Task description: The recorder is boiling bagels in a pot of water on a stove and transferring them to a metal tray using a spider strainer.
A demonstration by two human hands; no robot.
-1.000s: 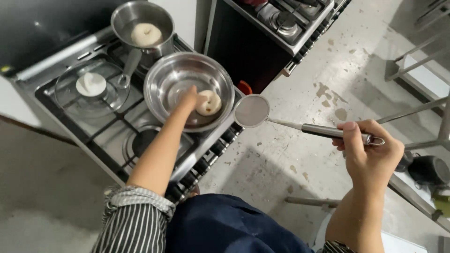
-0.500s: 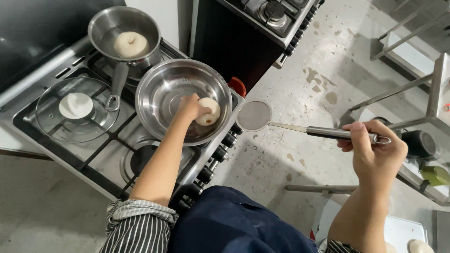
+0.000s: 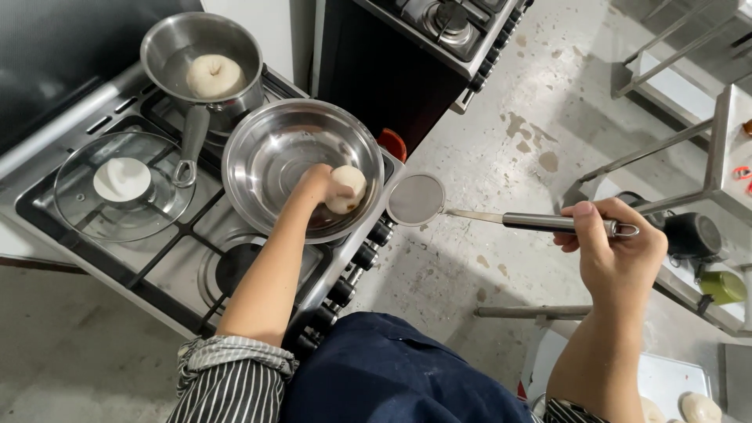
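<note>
A steel mixing bowl sits on the gas stove. Inside it, my left hand grips a pale round dough piece near the bowl's right wall. My right hand holds the steel handle of a round mesh skimmer, kept level over the floor just right of the bowl's rim. Behind the bowl stands a small saucepan with another dough piece in it.
A glass lid with a white knob lies on the left burner. A second stove stands at the top. Metal shelving with a dark pot and a green cup is at the right. White dough pieces lie at the bottom right.
My left hand stays on the dough in the bowl. The skimmer has stayed beside the bowl's rim while the view shifted slightly.
</note>
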